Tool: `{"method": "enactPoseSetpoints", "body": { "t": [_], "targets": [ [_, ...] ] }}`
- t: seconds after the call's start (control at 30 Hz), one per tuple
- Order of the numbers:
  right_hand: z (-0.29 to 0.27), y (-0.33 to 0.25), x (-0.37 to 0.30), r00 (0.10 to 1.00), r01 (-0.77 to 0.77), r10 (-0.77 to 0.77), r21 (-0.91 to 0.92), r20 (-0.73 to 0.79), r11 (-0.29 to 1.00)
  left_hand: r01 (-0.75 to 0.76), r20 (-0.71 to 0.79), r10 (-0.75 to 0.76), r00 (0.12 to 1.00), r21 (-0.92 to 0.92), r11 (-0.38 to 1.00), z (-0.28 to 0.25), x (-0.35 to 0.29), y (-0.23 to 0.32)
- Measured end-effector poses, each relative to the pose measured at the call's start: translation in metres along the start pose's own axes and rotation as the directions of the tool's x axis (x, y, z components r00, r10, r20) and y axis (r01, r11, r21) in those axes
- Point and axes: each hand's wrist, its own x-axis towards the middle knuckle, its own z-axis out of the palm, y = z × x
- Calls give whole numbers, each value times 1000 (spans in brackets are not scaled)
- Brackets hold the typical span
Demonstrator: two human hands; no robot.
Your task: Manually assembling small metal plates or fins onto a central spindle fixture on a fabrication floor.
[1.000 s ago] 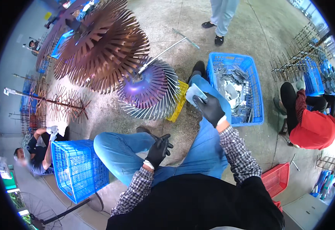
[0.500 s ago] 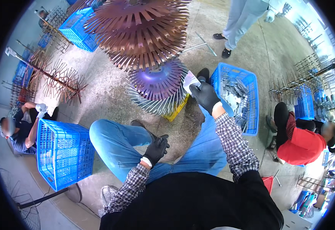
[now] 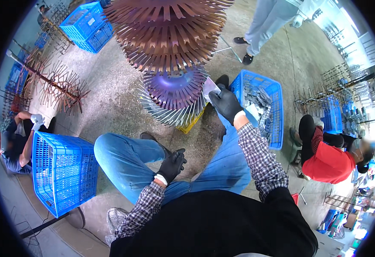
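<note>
My gloved right hand (image 3: 226, 105) is closed on a small flat metal plate (image 3: 210, 87), pale and shiny, with its near edge between thumb and fingers. The plate is at the right side of a tiered rack (image 3: 177, 92), whose lower tier has a purple sheen and whose upper tiers carry copper-brown blades. Whether plate and rack touch, I cannot tell. My gloved left hand (image 3: 171, 166) hovers over my lap near the left thigh, fingers curled in, with nothing visible in it. Beside my right hand stands a blue crate (image 3: 277, 111) holding loose grey metal plates (image 3: 258, 100).
A yellow crate (image 3: 190, 122) sits below the rack. At left stands a tall blue basket (image 3: 65, 171); stacked blue crates (image 3: 87, 25) are farther back. A standing person (image 3: 269, 25), a seated person in red (image 3: 329, 162) and another (image 3: 18, 141) are nearby.
The view has shifted slightly, so the rack appears a little farther right. My right hand and its plate are a bit closer to the rack. The left hand keeps its curled pose.
</note>
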Motion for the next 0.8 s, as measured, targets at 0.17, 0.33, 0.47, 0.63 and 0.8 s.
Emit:
{"method": "enactPoseSetpoints", "body": {
  "t": [0.17,0.33,0.47,0.63,0.8],
  "targets": [
    [-9,-16,-2,999,11,-7,-112,36,994,1,7,0,1000,-46,999,-1,-3,9],
    [-13,-25,-3,991,-93,100,-74,93,993,-18,14,19,1000,-48,999,-4,-1,-1],
    [-9,-14,-5,999,-38,39,-39,19,999,-8,21,9,1000,-55,998,-2,-1,5],
    [-12,-25,-7,999,-42,42,29,1,999,-52,7,53,999,-57,997,-2,-3,-4],
    [-13,-23,-8,998,-62,61,50,5,997,-21,1,21,1000,-22,1000,-2,-4,5]
  ]
}}
